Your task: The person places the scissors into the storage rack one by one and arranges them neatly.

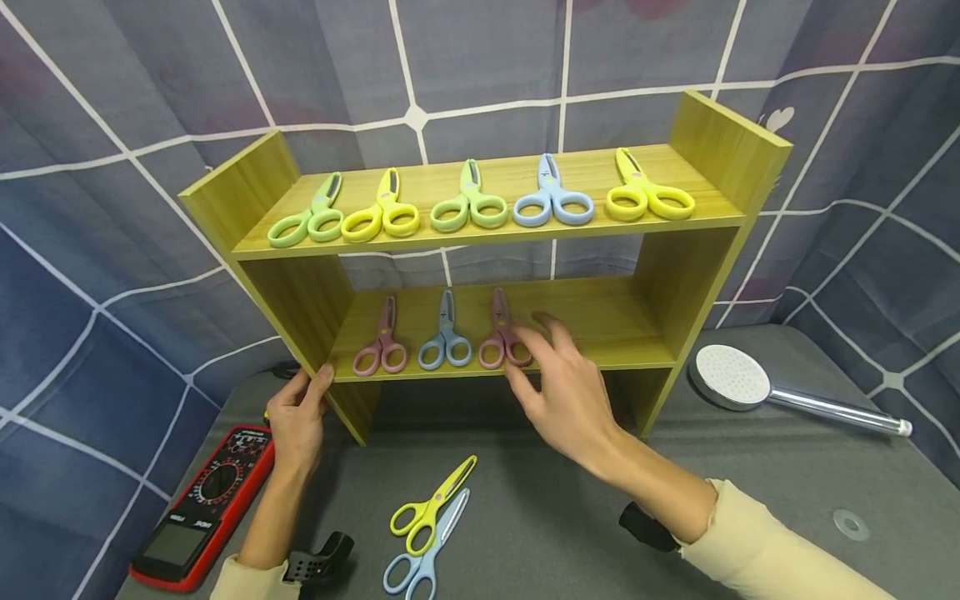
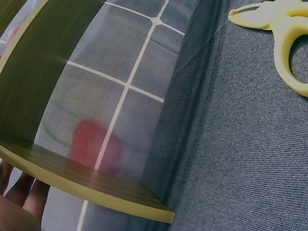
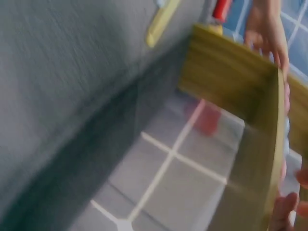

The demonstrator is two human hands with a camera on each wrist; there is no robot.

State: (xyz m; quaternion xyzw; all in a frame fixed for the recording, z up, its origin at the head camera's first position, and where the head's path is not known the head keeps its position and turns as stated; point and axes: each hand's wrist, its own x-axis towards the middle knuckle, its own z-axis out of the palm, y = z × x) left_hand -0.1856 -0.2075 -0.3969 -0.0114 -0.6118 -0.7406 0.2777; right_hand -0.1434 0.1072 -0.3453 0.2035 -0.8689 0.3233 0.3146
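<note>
In the head view, my left hand grips the left side panel of a wooden two-tier shelf, thumb on its front edge. My right hand is at the lower board, its loosely bent fingertips at the right handle of pink scissors; the thumb is by the board's front edge. To their left on that board lie blue scissors and other pink scissors. Yellow scissors and light-blue scissors lie on the grey table before the shelf.
Several green, yellow and blue scissors line the upper board, among them blue scissors. A red multimeter lies at left; a shower head and a clear ring lie at right. A checked curtain hangs behind.
</note>
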